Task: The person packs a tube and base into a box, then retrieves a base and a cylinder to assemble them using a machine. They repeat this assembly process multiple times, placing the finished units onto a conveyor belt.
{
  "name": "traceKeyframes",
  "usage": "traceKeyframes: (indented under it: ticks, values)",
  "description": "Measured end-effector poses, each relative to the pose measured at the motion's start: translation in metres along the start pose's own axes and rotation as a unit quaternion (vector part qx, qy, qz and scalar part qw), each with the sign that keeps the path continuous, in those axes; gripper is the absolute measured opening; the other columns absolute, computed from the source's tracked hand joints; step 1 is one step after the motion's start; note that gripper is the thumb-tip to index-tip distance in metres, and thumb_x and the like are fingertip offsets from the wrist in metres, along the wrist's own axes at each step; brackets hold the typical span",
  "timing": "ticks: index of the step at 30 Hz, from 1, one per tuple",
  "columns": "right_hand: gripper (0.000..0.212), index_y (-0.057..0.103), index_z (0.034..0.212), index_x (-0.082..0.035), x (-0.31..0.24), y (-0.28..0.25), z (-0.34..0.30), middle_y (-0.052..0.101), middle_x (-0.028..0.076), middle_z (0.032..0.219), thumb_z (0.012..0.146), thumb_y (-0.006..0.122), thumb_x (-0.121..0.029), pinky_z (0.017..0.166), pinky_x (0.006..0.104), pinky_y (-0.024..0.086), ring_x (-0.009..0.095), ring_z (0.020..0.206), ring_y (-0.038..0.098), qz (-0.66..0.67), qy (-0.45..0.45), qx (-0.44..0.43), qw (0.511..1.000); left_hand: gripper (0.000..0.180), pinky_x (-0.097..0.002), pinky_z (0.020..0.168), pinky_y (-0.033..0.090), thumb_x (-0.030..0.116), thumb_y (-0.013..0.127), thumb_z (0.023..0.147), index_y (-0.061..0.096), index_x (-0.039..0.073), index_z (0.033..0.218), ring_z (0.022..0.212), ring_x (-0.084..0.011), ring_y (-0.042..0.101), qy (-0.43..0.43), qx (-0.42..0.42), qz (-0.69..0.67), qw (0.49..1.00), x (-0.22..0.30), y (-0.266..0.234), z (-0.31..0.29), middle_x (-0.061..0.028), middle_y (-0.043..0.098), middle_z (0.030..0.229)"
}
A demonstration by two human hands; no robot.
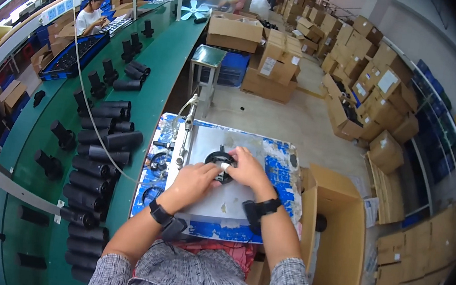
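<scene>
Left hand (194,182), right hand (248,170) pinch black ring (218,156) | tabletop (277,176) beneath | black tubes (89,182), 9 o'clock | open carton (343,226), 4 o'clock

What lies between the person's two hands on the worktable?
A black ring-shaped part lies between the left hand and right hand, partly covered by them, in the head view.

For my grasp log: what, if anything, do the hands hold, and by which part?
A black round part: left hand at its lower left, right hand at its right side; whether firmly held cannot be told.
</scene>
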State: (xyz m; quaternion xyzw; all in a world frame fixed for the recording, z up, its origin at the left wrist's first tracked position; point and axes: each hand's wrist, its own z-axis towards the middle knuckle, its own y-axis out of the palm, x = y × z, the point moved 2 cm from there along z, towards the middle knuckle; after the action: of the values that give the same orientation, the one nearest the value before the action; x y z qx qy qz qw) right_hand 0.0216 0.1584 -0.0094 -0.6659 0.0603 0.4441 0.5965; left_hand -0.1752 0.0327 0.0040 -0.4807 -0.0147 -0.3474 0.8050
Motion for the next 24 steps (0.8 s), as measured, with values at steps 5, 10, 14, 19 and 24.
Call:
traceKeyframes:
  ticks: [5,10,14,19,24]
  values:
    - [0.047,0.067,0.12,-0.004,-0.022,0.013,-0.001,0.07,0.022,0.126,0.08,0.083,-0.023,0.099,0.0494,0.058,0.041,0.116,0.07,-0.131,0.107,0.044,0.985,0.028,-0.0481,0.072,0.059,0.03,0.075,0.098,0.071,0.017,0.123,0.081,-0.0375,0.073,-0.07,-0.112,0.037,0.991,-0.002,0.012,0.0,-0.0076,0.072,0.106]
    - [0.039,0.07,0.111,-0.005,-0.01,0.014,-0.001,0.073,0.019,0.121,0.078,0.085,-0.018,0.094,0.0497,0.059,0.041,0.112,0.071,-0.111,0.108,0.09,0.984,0.028,-0.0493,0.071,0.059,0.029,0.074,0.098,0.069,0.018,0.124,0.075,-0.039,0.072,-0.06,-0.087,0.022,0.994,-0.001,0.012,0.007,-0.0082,0.07,0.104]
    - [0.032,0.073,0.103,-0.005,-0.009,0.016,-0.003,0.075,0.018,0.114,0.076,0.085,-0.016,0.091,0.0504,0.059,0.041,0.107,0.072,-0.067,0.099,0.129,0.984,0.023,-0.0503,0.069,0.057,0.025,0.074,0.098,0.066,0.015,0.116,0.077,-0.0395,0.071,-0.066,-0.087,0.003,0.994,-0.003,0.016,0.007,-0.0093,0.068,0.101]
    - [0.024,0.074,0.094,-0.004,-0.005,0.023,0.008,0.076,0.019,0.104,0.075,0.084,-0.015,0.089,0.0503,0.06,0.042,0.101,0.073,-0.023,0.113,0.138,0.984,0.017,-0.0524,0.068,0.056,0.02,0.072,0.097,0.06,0.012,0.106,0.08,-0.0407,0.071,-0.07,-0.071,-0.023,0.995,-0.01,0.021,0.009,-0.011,0.066,0.099]
    - [0.023,0.074,0.091,-0.003,0.014,0.028,0.008,0.075,0.021,0.093,0.071,0.079,-0.014,0.081,0.0483,0.059,0.041,0.089,0.075,-0.018,0.065,0.16,0.985,0.024,-0.0569,0.071,0.056,0.02,0.072,0.096,0.058,0.012,0.112,0.087,-0.0437,0.072,-0.084,-0.066,-0.053,0.993,-0.008,0.022,0.003,-0.0135,0.069,0.105]
